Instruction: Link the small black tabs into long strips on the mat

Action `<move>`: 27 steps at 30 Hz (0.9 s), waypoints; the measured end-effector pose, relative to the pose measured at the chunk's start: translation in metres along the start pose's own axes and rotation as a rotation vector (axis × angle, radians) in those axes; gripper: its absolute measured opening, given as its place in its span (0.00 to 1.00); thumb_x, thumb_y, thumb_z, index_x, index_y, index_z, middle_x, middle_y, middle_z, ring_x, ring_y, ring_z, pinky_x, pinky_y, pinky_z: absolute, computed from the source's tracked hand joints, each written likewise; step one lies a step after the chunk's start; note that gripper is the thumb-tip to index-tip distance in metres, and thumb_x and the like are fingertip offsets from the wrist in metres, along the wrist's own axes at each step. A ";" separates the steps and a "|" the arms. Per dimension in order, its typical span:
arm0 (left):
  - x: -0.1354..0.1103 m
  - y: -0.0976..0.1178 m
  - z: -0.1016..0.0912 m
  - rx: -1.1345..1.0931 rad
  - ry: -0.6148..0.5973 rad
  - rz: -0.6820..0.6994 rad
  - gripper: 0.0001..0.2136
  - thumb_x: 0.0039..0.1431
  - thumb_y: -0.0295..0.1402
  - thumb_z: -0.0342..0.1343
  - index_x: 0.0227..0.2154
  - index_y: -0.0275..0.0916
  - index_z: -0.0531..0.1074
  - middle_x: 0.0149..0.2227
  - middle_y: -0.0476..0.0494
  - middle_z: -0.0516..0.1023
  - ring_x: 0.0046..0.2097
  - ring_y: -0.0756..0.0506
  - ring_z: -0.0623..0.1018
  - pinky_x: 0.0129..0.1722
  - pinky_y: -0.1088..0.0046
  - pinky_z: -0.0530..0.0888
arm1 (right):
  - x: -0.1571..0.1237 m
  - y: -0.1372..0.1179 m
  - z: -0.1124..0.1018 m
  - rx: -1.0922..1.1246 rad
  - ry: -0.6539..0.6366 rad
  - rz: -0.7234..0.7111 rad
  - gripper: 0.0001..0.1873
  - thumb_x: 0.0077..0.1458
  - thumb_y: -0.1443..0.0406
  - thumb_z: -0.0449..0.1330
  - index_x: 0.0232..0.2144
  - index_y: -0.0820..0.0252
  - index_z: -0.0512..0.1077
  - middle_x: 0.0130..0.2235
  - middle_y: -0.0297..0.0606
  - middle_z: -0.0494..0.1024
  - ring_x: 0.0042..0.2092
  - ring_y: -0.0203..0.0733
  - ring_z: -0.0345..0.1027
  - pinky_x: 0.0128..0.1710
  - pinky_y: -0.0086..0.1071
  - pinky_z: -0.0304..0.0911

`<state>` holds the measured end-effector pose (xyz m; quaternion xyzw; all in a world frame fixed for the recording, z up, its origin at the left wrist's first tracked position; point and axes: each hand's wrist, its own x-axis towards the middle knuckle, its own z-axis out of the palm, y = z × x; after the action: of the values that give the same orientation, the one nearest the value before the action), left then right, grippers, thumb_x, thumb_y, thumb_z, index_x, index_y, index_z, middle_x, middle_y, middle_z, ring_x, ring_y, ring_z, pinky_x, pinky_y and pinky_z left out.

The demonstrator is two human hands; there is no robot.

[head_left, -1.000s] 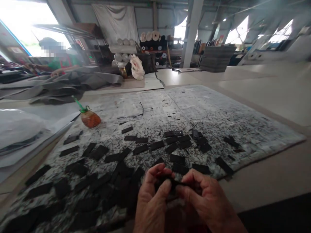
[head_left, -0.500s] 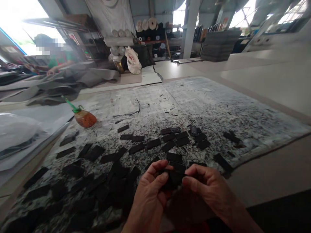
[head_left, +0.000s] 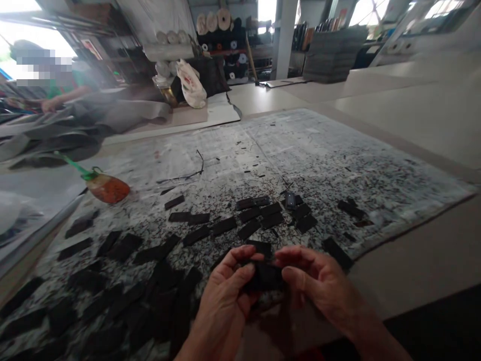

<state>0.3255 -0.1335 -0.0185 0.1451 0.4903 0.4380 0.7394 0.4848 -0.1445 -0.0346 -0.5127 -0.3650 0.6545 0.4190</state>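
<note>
Between the hands (head_left: 227, 291) (head_left: 325, 281) is a dark piece (head_left: 268, 277).

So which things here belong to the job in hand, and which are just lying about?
Seemingly part of the job:
Dark piece in the left hand, with the right hand at its edge
Similar dark pieces on the speckled sheet

Seemingly just lying about:
Green-spouted bottle, its use unclear
Thin dark strip
Pale bag
Rolls at the back

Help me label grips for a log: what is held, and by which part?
The left hand pinches a black piece by its left end; the right hand is at the other end, its grip unclear.
</note>
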 end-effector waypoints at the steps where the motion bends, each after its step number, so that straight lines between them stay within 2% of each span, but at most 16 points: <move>1: 0.000 0.000 0.001 0.005 -0.002 -0.002 0.13 0.50 0.24 0.58 0.39 0.36 0.67 0.38 0.42 0.73 0.33 0.47 0.75 0.32 0.71 0.75 | 0.000 0.000 0.000 -0.031 -0.004 0.002 0.18 0.44 0.55 0.64 0.32 0.62 0.71 0.28 0.34 0.74 0.17 0.27 0.62 0.17 0.23 0.59; 4: -0.002 0.001 0.003 0.011 0.024 0.006 0.12 0.50 0.23 0.57 0.39 0.35 0.68 0.39 0.40 0.74 0.34 0.47 0.75 0.34 0.72 0.75 | -0.001 -0.001 0.001 -0.134 0.024 -0.011 0.15 0.45 0.55 0.62 0.26 0.62 0.70 0.21 0.29 0.69 0.17 0.29 0.61 0.16 0.23 0.58; 9: -0.002 0.005 0.004 -0.015 0.066 0.044 0.13 0.49 0.21 0.57 0.39 0.35 0.68 0.39 0.39 0.75 0.34 0.48 0.75 0.32 0.74 0.75 | -0.003 -0.002 -0.004 -0.203 0.097 -0.066 0.11 0.48 0.57 0.59 0.28 0.60 0.68 0.18 0.27 0.67 0.19 0.31 0.62 0.19 0.23 0.58; 13: -0.002 0.010 0.002 0.004 0.067 0.109 0.11 0.47 0.21 0.55 0.36 0.34 0.69 0.29 0.47 0.71 0.28 0.51 0.72 0.29 0.77 0.72 | -0.003 -0.001 -0.010 -0.207 0.165 -0.085 0.11 0.49 0.57 0.58 0.28 0.60 0.66 0.15 0.27 0.68 0.18 0.31 0.62 0.20 0.23 0.57; 15: -0.004 0.012 0.003 0.067 0.026 0.115 0.09 0.49 0.26 0.54 0.36 0.35 0.70 0.25 0.51 0.66 0.24 0.54 0.67 0.25 0.80 0.69 | -0.005 -0.002 -0.011 -0.195 0.204 -0.102 0.11 0.49 0.57 0.58 0.27 0.60 0.66 0.14 0.27 0.68 0.18 0.31 0.62 0.20 0.23 0.56; 18: -0.007 0.011 0.006 0.227 -0.110 0.025 0.12 0.52 0.36 0.56 0.39 0.37 0.68 0.21 0.54 0.62 0.21 0.55 0.61 0.21 0.82 0.63 | -0.010 -0.003 -0.009 -0.142 0.208 -0.100 0.12 0.49 0.56 0.58 0.27 0.60 0.65 0.14 0.26 0.67 0.17 0.31 0.61 0.19 0.23 0.55; 21: -0.005 0.006 0.010 0.396 -0.205 -0.043 0.17 0.47 0.42 0.62 0.36 0.37 0.67 0.16 0.58 0.58 0.18 0.56 0.56 0.18 0.83 0.58 | -0.014 -0.005 -0.002 -0.070 0.185 -0.092 0.14 0.48 0.55 0.59 0.26 0.60 0.66 0.15 0.26 0.66 0.17 0.30 0.60 0.18 0.22 0.55; 24: 0.000 0.002 0.014 0.532 -0.189 -0.048 0.17 0.45 0.46 0.62 0.30 0.38 0.66 0.15 0.58 0.57 0.17 0.56 0.55 0.16 0.82 0.54 | -0.016 -0.004 -0.001 -0.048 0.220 -0.114 0.14 0.47 0.56 0.61 0.28 0.60 0.68 0.23 0.30 0.71 0.20 0.30 0.62 0.19 0.22 0.59; 27: 0.003 0.004 0.021 0.666 -0.187 -0.040 0.16 0.47 0.47 0.59 0.28 0.39 0.66 0.13 0.59 0.54 0.16 0.56 0.53 0.15 0.82 0.52 | -0.015 -0.004 -0.009 -0.128 0.197 -0.130 0.14 0.47 0.56 0.61 0.32 0.60 0.69 0.29 0.34 0.73 0.25 0.34 0.67 0.23 0.25 0.63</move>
<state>0.3419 -0.1241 -0.0078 0.4082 0.5391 0.2242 0.7017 0.4960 -0.1566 -0.0271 -0.5755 -0.3957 0.5479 0.4605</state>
